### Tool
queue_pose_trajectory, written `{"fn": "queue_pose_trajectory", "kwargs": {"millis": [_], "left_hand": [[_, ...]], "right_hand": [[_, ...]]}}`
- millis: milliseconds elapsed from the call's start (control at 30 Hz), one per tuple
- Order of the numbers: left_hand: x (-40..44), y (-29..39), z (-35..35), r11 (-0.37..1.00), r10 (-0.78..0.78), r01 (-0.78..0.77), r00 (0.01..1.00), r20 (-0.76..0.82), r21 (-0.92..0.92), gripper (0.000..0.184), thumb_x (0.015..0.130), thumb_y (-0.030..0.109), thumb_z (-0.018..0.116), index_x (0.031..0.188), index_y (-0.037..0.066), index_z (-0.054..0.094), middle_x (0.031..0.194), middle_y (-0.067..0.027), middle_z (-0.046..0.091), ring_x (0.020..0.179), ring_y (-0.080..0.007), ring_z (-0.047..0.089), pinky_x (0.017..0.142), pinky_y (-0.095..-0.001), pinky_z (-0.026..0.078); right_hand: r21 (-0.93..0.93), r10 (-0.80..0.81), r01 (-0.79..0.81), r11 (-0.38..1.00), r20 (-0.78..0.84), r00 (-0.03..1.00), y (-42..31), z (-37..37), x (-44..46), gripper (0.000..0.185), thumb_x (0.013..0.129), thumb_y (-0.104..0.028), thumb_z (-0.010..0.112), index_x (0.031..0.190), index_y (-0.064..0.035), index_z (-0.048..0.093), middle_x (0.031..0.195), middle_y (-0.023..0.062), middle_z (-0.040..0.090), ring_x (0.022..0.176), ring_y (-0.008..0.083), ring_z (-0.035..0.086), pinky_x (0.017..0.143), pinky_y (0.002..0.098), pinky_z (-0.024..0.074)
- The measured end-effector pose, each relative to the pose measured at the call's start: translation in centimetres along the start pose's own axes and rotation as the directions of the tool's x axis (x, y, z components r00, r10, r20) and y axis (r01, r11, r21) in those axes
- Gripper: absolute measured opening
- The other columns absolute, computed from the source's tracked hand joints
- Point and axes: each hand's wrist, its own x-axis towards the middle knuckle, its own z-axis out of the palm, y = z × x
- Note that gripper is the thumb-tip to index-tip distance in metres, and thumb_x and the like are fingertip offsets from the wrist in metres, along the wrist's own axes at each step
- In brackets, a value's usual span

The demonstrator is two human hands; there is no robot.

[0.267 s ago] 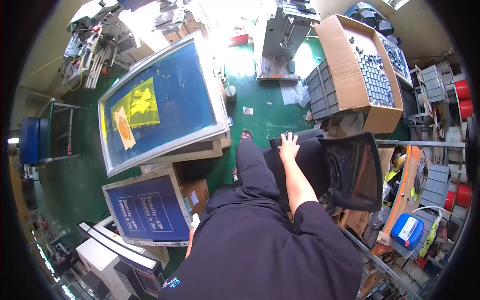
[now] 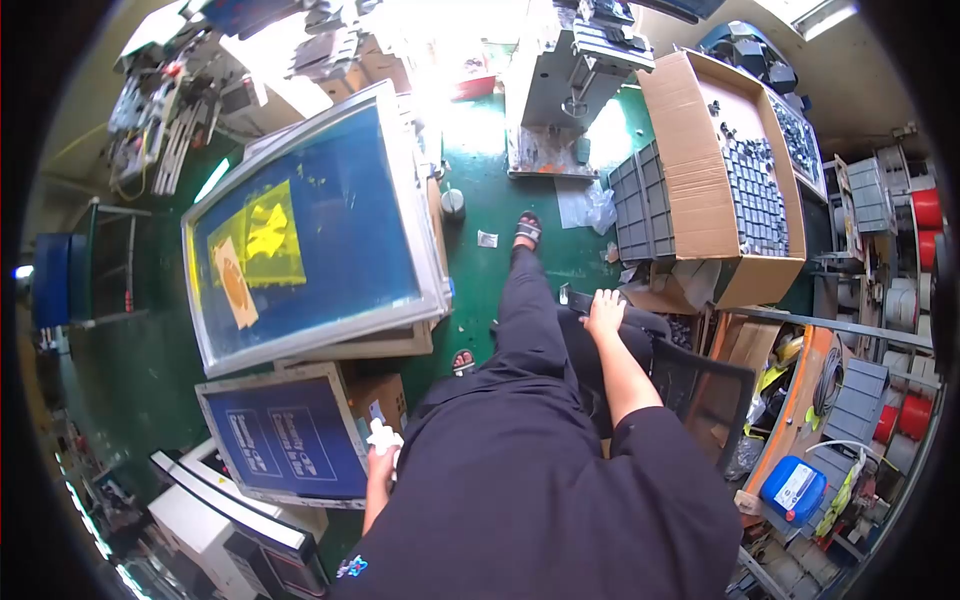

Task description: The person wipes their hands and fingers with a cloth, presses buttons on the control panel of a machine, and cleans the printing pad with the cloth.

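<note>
My right hand [image 2: 605, 313] is on the front part of a black office chair [image 2: 700, 395] with a mesh back, its fingers bent over the dark edge. The chair is beside my right leg, and my body hides part of its seat. Low on my left side, my left hand [image 2: 380, 468] is closed around a small white object [image 2: 384, 437] of irregular shape; its kind is not clear. Near that hand leans a framed printing screen [image 2: 285, 440] with "Security Cameras In Use" lettering. A larger blue screen [image 2: 350, 220] with yellow film stands ahead of it.
At the right, a cardboard carton [image 2: 685, 160] holds many small dark parts, with a grey crate [image 2: 643, 205] beside it. A blue canister [image 2: 795, 488] and cable reels [image 2: 925, 208] are farther right. A machine stand [image 2: 555, 110] rises ahead from the green floor [image 2: 480, 205].
My right hand and the chair have shifted back and to the right, and its fingers are less spread. One foot has stepped forward. My left hand with the white object has come into fuller view.
</note>
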Motion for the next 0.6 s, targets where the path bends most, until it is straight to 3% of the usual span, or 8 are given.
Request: {"fn": "queue_pose_trajectory", "kwargs": {"millis": [100, 133, 167, 200, 233, 367, 500, 600], "left_hand": [[1.4, 5.2, 4.3, 0.997, -0.042, 0.039, 0.998, 0.037, 0.073, 0.057, 0.080, 0.024, 0.078, 0.131, 0.003, 0.063, 0.122, -0.0155, 0.070, 0.109, -0.0252, 0.067, 0.092, -0.0377, 0.052], [1.8, 7.6, 6.5, 0.990, -0.079, 0.070, 0.994, 0.071, 0.126, 0.058, 0.079, 0.025, 0.078, 0.131, 0.003, 0.063, 0.123, -0.0158, 0.069, 0.110, -0.0259, 0.067, 0.092, -0.0378, 0.052], [2.3, 10.2, 9.0, 0.976, -0.109, 0.084, 0.987, 0.118, 0.199, 0.059, 0.078, 0.027, 0.079, 0.130, 0.003, 0.064, 0.124, -0.0161, 0.069, 0.111, -0.0265, 0.067, 0.093, -0.0380, 0.052], [2.8, 12.7, 11.7, 0.955, -0.136, 0.083, 0.976, 0.172, 0.286, 0.060, 0.077, 0.029, 0.080, 0.130, 0.004, 0.064, 0.124, -0.0164, 0.069, 0.112, -0.0272, 0.067, 0.094, -0.0381, 0.052], [2.6, 15.8, 14.2, 0.923, -0.160, 0.062, 0.959, 0.233, 0.379, 0.061, 0.077, 0.030, 0.080, 0.130, 0.004, 0.064, 0.125, -0.0167, 0.068, 0.113, -0.0278, 0.066, 0.094, -0.0383, 0.052], [2.5, 25.4, 21.4, 0.770, -0.270, -0.076, 0.861, 0.431, 0.633, 0.065, 0.073, 0.037, 0.082, 0.128, 0.006, 0.066, 0.129, -0.0180, 0.067, 0.117, -0.0304, 0.065, 0.097, -0.0388, 0.052], [2.0, 34.2, 25.9, 0.732, -0.265, -0.152, 0.835, 0.483, 0.664, 0.070, 0.070, 0.043, 0.084, 0.127, 0.008, 0.067, 0.133, -0.0192, 0.066, 0.122, -0.0330, 0.064, 0.100, -0.0394, 0.052], [2.1, 35.8, 28.0, 0.826, -0.285, 0.043, 0.892, 0.350, 0.562, 0.062, 0.071, 0.038, 0.082, 0.122, 0.007, 0.067, 0.124, -0.0191, 0.069, 0.115, -0.0338, 0.067, 0.097, -0.0410, 0.053]], "right_hand": [[0.136, -0.123, 0.103, 0.985, 0.147, 0.981, 2.3, 1.7, 4.4, 0.090, 0.067, -0.047, 0.091, 0.134, -0.0042, 0.048, 0.128, 0.0138, 0.058, 0.124, 0.0331, 0.057, 0.101, 0.0464, 0.0473], [0.105, -0.176, 0.164, 0.981, 0.120, 0.977, 3.3, 3.2, 5.9, 0.089, 0.067, -0.044, 0.090, 0.134, -0.0040, 0.047, 0.119, 0.0158, 0.062, 0.111, 0.0336, 0.065, 0.092, 0.0459, 0.0534], [0.149, -0.155, 0.117, 0.982, 0.280, 0.948, 4.1, 3.8, 7.9, 0.090, 0.071, -0.041, 0.089, 0.139, -0.0041, 0.043, 0.119, 0.0161, 0.065, 0.110, 0.0314, 0.067, 0.088, 0.0441, 0.0557], [0.118, -0.148, 0.117, 0.986, 0.305, 0.941, 5.0, 4.4, 9.6, 0.077, 0.078, -0.041, 0.082, 0.137, -0.0048, 0.047, 0.111, 0.0174, 0.068, 0.102, 0.0302, 0.070, 0.082, 0.0422, 0.0579], [0.115, -0.157, 0.124, 0.986, 0.340, 0.927, 6.9, 9.7, 12.6, 0.064, 0.086, -0.039, 0.074, 0.135, -0.0043, 0.052, 0.106, 0.0188, 0.071, 0.102, 0.0300, 0.071, 0.087, 0.0407, 0.0565], [0.238, -0.138, 0.012, 0.971, 0.522, 0.842, 13.7, 4.9, 14.2, 0.062, 0.087, -0.038, 0.074, 0.134, -0.0041, 0.052, 0.106, 0.0188, 0.071, 0.102, 0.0301, 0.071, 0.087, 0.0406, 0.0563], [0.311, -0.108, -0.091, 0.946, 0.569, 0.815, 18.9, -0.1, 16.5, 0.061, 0.087, -0.037, 0.074, 0.134, -0.0039, 0.053, 0.106, 0.0188, 0.071, 0.102, 0.0301, 0.071, 0.088, 0.0405, 0.0561], [0.342, -0.090, -0.144, 0.929, 0.585, 0.806, 21.4, -3.4, 18.2, 0.060, 0.087, -0.036, 0.074, 0.133, -0.0038, 0.053, 0.106, 0.0188, 0.071, 0.102, 0.0302, 0.071, 0.088, 0.0405, 0.0560]]}}
